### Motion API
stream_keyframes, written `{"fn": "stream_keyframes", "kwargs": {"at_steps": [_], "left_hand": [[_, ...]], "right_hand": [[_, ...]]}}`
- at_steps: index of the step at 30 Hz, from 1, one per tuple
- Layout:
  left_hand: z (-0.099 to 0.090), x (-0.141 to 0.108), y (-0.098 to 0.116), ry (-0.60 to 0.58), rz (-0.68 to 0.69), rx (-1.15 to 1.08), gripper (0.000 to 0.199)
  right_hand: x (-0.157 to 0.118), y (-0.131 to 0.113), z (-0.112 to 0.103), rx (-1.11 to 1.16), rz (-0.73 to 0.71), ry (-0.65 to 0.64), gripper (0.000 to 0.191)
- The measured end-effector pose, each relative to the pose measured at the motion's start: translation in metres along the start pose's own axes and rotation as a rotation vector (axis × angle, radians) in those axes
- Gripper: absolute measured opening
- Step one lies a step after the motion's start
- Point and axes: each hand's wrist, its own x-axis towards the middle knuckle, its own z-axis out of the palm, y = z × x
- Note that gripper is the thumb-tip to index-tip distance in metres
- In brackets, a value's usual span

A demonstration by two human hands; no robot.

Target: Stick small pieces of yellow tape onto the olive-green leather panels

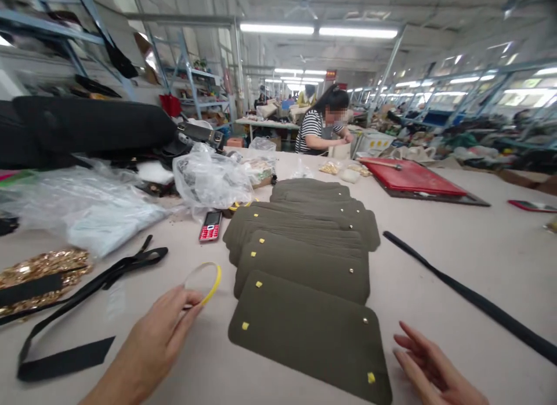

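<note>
My left hand [163, 324] is closed, pinching a curled strip of yellow tape [217, 282] between thumb and fingers, just left of the panels. My right hand [433, 367] lies off the right end of the nearest dark olive panel [304, 335], fingers apart and nothing in them. That panel has rounded corners, small yellow tape pieces [258, 284] at three corners and a small shiny stud [365, 320] at the fourth. Behind it, several similar panels [300, 260] overlap in a row running away from me, with more yellow pieces and studs showing.
Black straps [65, 358] and gold metal pieces [47, 266] lie at left. A red keypad phone [210, 226] sits beside clear plastic bags [209, 176]. A black strip [465, 295] and red sheet [413, 176] lie at right. Across the table a person in stripes [311, 132] works.
</note>
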Motion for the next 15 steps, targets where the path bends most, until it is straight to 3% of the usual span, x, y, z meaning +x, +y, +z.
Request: {"fn": "stream_keyframes", "kwargs": {"at_steps": [1,4,7,9,11,15], "left_hand": [[0.0,-0.004,0.019,-0.084,0.031,-0.079,0.028],[0.01,-0.014,0.077,-0.37,0.093,-0.357,0.028],[0.029,-0.02,0.114,-0.502,0.083,-0.636,0.027],[0.042,-0.024,0.124,-0.541,0.046,-0.79,0.027],[0.052,-0.028,0.129,-0.602,-0.007,-0.933,0.028],[0.067,-0.038,0.132,-0.726,-0.118,-1.222,0.027]], "right_hand": [[-0.004,-0.011,0.002,0.037,-0.041,0.014,0.05],[-0.019,-0.051,0.014,0.147,-0.152,-0.117,0.029],[-0.032,-0.088,0.026,0.248,-0.296,-0.227,0.017],[-0.036,-0.101,0.03,0.279,-0.353,-0.277,0.02],[-0.037,-0.104,0.032,0.307,-0.344,-0.336,0.034],[-0.04,-0.091,0.038,0.423,-0.079,-0.485,0.065]]}}
